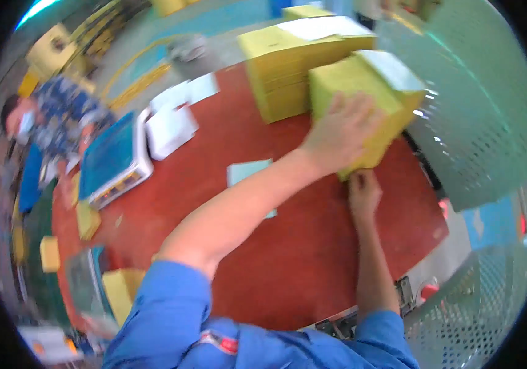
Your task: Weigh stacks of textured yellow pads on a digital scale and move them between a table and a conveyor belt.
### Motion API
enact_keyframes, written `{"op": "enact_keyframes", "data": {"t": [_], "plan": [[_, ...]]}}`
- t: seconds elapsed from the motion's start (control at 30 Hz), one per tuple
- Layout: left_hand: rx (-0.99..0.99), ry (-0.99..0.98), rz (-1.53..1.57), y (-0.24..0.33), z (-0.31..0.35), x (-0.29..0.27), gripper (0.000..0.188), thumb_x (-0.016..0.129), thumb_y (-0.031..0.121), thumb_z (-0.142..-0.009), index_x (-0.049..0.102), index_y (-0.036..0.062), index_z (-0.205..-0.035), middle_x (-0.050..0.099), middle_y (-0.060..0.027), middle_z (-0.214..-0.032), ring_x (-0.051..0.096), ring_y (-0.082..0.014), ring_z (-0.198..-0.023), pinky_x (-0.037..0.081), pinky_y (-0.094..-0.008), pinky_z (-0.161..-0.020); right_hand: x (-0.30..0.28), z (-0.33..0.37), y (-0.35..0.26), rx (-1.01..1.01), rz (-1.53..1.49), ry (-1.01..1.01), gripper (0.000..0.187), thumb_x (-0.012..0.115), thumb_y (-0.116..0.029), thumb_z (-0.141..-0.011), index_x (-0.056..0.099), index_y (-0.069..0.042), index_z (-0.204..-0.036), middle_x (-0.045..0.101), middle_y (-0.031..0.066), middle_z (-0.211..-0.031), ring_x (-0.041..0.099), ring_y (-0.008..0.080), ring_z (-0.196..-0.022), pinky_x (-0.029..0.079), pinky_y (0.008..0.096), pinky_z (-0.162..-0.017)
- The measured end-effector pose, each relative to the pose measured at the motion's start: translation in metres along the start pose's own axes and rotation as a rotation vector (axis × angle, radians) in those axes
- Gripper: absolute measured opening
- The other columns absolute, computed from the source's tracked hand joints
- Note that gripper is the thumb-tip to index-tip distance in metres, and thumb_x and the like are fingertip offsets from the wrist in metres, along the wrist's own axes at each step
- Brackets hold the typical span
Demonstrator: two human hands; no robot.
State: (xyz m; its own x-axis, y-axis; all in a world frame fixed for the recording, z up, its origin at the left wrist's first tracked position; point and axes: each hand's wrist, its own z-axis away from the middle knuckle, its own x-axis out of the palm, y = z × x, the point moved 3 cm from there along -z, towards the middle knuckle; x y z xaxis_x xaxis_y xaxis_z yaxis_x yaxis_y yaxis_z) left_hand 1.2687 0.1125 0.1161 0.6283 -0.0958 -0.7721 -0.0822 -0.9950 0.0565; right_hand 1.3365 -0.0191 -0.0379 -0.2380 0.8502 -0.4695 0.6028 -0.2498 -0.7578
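A thick yellow stack (337,80), which looks like paper or card, stands at the right of the red table (300,258), with a white sheet (392,69) on its top. My left hand (346,126) lies on this stack with its fingers stretched out. Below it, my right hand (365,194) has its fingers curled in at the stack's lower near corner; the fingertips are partly hidden. A second yellow stack (282,74), also topped by a white sheet (325,27), stands just behind and to the left. Under my left forearm lies a pale blue sheet (248,172), partly covered.
A blue-topped weighing scale (112,154) stands left, with loose white papers (171,132) beside it. Another person (66,111) is beyond it. Small yellow blocks (88,221) line the left side. Green perforated panels (479,301) stand along the right.
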Motion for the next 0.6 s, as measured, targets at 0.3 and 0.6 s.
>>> {"op": "enact_keyframes", "data": {"t": [0.3,0.6], "plan": [[-0.218,-0.025,0.372,0.148,0.199,-0.124,0.063,0.077,0.02,-0.076,0.052,0.0039,-0.131,0.037,-0.0232,-0.149,0.035,-0.0411,-0.138,0.036,-0.0542,-0.11,-0.038,-0.004,0.046,0.158,-0.352,-0.12,0.014,0.056,-0.009,-0.092,0.065,-0.001,-0.099,0.063,0.0044,-0.085,0.057,0.0148,-0.077,0.047,0.0281,-0.069],[-0.974,0.064,-0.441,0.185,0.454,-0.327,0.034,0.067,0.005,-0.081,0.062,-0.0028,-0.114,0.059,-0.0223,-0.126,0.057,-0.0387,-0.119,0.048,-0.0457,-0.097,0.002,0.195,-0.204,0.163,-0.712,-0.48,0.009,0.055,-0.005,-0.091,0.063,-0.001,-0.088,0.063,0.0056,-0.082,0.057,0.0128,-0.072,0.047,0.0276,-0.066]]}}
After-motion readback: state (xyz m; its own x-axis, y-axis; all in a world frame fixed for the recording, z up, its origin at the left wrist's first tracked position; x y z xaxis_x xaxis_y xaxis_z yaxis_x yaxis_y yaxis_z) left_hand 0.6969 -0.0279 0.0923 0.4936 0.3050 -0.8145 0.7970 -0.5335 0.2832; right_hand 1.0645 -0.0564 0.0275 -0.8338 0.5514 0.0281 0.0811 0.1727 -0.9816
